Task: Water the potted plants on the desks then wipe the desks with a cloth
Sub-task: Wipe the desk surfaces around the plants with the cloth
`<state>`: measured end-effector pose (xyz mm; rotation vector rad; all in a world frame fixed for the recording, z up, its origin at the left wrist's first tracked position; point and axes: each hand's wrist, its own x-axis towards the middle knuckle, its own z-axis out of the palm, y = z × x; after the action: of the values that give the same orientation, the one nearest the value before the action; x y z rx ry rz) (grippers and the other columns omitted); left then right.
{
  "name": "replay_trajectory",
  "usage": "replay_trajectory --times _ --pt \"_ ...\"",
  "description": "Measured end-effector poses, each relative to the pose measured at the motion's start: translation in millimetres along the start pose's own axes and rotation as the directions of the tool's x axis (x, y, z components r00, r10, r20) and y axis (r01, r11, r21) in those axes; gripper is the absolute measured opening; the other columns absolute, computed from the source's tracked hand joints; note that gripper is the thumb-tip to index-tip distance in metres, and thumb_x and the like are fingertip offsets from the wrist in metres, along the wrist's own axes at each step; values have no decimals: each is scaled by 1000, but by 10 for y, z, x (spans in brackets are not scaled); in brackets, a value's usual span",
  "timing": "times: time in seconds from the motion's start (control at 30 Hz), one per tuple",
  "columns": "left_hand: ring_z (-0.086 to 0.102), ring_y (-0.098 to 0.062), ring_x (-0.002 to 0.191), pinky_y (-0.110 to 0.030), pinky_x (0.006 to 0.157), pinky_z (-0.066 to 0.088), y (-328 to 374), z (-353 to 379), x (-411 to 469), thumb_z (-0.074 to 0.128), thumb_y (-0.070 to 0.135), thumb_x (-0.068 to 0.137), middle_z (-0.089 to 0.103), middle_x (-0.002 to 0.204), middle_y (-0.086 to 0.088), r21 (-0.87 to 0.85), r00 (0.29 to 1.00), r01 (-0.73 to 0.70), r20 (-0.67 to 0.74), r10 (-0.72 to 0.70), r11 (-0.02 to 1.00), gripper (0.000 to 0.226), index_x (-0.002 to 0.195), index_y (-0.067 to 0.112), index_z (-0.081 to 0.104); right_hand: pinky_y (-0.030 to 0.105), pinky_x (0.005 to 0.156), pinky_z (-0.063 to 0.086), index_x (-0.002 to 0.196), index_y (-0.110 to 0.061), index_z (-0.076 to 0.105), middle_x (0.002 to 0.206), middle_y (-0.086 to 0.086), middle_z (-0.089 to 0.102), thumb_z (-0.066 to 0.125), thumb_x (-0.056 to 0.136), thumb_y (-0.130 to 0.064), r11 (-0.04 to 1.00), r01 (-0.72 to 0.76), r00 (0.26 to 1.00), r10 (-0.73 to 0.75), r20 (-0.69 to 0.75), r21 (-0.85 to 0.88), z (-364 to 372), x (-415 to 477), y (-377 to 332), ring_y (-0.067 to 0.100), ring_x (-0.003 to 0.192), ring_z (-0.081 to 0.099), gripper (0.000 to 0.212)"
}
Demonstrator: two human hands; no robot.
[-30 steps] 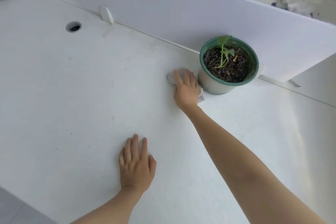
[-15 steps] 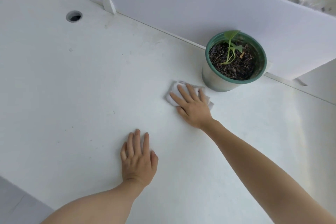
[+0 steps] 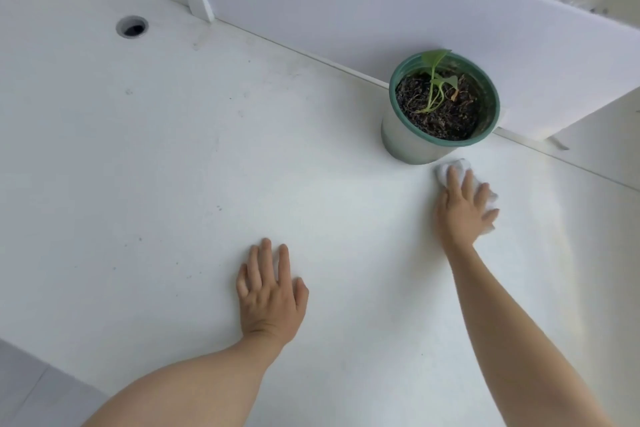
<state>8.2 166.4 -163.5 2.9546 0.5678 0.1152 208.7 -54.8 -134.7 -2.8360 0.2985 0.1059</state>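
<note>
Fingers [image 3: 452, 180] of the right hand [image 3: 462, 208] lie straight and slightly spread, pressing flat on a white cloth [image 3: 442, 170] on the desk [image 3: 173, 184]. The cloth shows beyond the fingertips and at the hand's right edge. Just beyond the cloth stands the potted plant [image 3: 446, 81], a small shoot with a few leaves in a green-rimmed pot [image 3: 410, 144] of dark soil. It stands upright against the white partition [image 3: 346, 3] along the back of the desk. The pot covers the strip of desk between cloth and partition. The left hand [image 3: 270, 302] rests palm down on the desk nearer the person, well apart from the cloth, its fingers straight and holding nothing. Farther left along the partition are a small white bracket [image 3: 199, 5] and a round cable hole [image 3: 132, 27]. Faint dark specks dot the desk's left part.
</note>
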Motion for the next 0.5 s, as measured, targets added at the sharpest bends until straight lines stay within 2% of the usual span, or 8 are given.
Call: replay_trajectory --times 0.07,0.13,0.3,0.37,0.5 --pt "36 -34 120 -45 92 28 8 -20 6 36 33 76 59 125 -24 5 1000 4 21 -4 1000 52 122 8 43 57 106 13 141 -29 29 155 2 21 32 94 -21 997 55 996 -52 66 -46 68 -128 -188 30 142 10 47" --pt "36 -34 119 -45 92 28 9 -41 9 36 33 76 59 124 -24 -2 999 7 45 -7 1000 52 121 8 43 56 106 14 142 -28 28 155 2 20 33 94 -19 978 188 979 -179 100 -88 122 -292 -310 31 141 11 48" --pt "36 -36 117 -45 91 27 28 -100 22 35 32 76 58 123 -26 -21 996 5 92 -3 1000 52 119 6 47 56 109 11 141 -29 31 155 3 20 27 93 -17 919 393 899 -379 220 -20 262 -873 -499 33 143 11 50" --pt "36 -36 117 -45 91 26 30 -120 19 36 31 76 58 123 -26 -22 993 1 119 2 1000 53 117 4 53 59 106 18 139 -27 38 152 7 30 22 89 -22 897 441 871 -432 232 14 280 -1099 -522 38 140 21 52" --pt "37 -34 117 -45 92 25 42 -171 19 35 32 75 59 123 -24 -44 979 8 203 1 999 54 114 3 60 63 93 36 131 -26 42 138 11 51 34 86 -19 869 495 843 -476 252 -14 263 -1485 -449 43 125 45 46"
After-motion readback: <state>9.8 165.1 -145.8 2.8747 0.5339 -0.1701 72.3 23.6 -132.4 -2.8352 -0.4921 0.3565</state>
